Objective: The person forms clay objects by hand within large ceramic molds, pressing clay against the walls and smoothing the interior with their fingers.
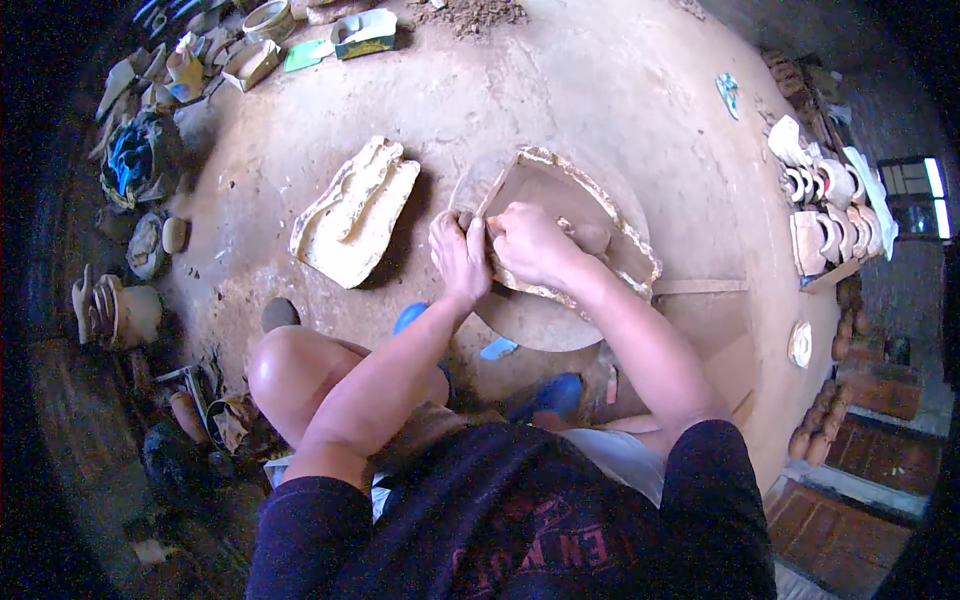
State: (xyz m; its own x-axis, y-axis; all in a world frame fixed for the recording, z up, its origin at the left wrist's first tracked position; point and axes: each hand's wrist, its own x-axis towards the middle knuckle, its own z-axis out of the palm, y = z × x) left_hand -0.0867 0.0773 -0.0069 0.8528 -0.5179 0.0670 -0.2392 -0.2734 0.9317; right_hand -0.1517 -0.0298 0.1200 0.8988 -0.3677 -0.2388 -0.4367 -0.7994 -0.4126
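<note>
A plaster mould (640,240) with a rough, pale rim lies on a round board (540,335) in front of me, its hollow lined with brown clay (545,185). My left hand (462,258) is closed around the mould's left edge. Just inside that edge, my right hand (540,245) is closed with its fingertips pressed down at the clay; whatever they hold is hidden. A rounded clay lump (590,237) rests in the hollow beside my right wrist. To the left, a second cream plaster mould piece (355,215) lies on the floor, with a raised, winding shape.
A blue flat piece (498,348) lies by the board's near edge. Boxes (365,33) and pots line the far left, with a dark clay heap (470,15) at the back. Curved pale moulds (830,220) are stacked at right. My knees and blue footwear (555,395) are close by.
</note>
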